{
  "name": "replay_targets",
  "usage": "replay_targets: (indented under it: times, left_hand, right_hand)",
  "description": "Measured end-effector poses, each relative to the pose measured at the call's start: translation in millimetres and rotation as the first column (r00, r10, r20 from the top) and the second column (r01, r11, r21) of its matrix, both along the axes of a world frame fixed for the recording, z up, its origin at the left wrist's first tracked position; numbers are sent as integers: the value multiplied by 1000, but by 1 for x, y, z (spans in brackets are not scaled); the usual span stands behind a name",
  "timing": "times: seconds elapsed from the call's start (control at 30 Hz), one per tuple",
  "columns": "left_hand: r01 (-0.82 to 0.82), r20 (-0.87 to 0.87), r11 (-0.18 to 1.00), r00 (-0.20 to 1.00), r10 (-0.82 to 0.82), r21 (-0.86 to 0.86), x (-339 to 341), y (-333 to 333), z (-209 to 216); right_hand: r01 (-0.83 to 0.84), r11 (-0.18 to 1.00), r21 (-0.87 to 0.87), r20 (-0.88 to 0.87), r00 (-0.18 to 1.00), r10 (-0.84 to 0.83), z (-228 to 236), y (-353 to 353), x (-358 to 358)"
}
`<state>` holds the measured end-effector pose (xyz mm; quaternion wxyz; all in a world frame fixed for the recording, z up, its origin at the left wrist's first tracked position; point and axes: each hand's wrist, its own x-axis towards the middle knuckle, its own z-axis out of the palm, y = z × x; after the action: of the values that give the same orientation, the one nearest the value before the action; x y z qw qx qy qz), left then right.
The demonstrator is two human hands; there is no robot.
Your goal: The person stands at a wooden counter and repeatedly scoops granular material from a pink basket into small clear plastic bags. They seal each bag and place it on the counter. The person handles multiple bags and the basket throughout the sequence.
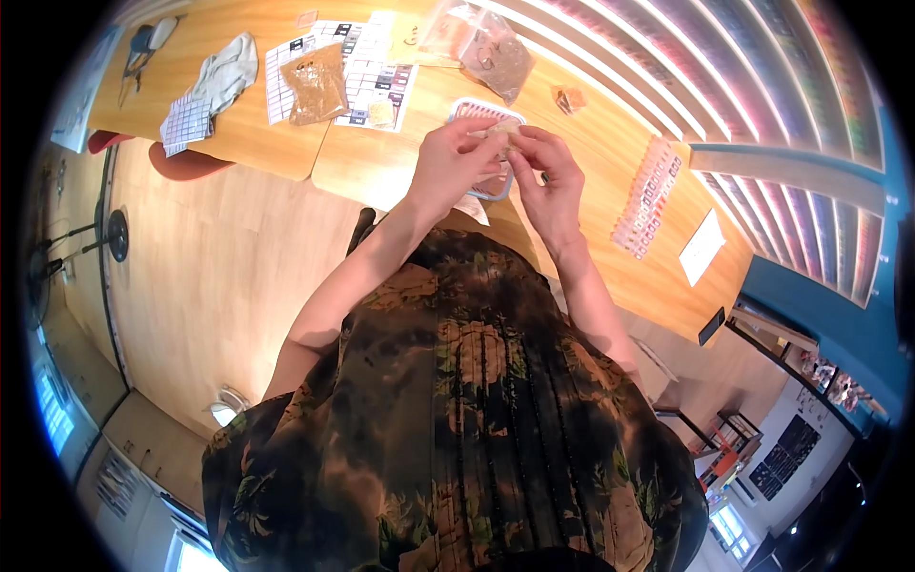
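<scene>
Pale wood floor [219, 257], teal wall [815, 310]

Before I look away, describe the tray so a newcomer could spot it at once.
On the long wooden table, look beneath the left hand and right hand. The tray sits there, partly hidden. Its pale bluish rim with rounded corners sets it apart from the plastic bags beyond.

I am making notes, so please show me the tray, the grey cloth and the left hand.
Tray [495, 197], head view, its near rim.
Grey cloth [228, 72], head view, its middle.
Left hand [445, 158], head view, its back.
</scene>
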<state>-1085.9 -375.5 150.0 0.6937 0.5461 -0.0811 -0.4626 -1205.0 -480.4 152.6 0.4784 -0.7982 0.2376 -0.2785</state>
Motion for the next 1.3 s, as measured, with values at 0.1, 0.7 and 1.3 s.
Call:
replay_targets:
  times: [0.1,0.7,1.3]
  left_hand:
    - [-79,103,997,992,78,12,2,6,-5]
    - [-351,491,852,861,131,389,75,109,-146]
    - [-313,531,858,845,57,407,128,68,-154]
  right_hand:
    - [-28,998,-63,-16,1000,27,-2,8,9]
    - [-695,680,-232,-695,607,384,-73,25,206]
    - [-696,655,-294,-711,617,337,-126,38,221]
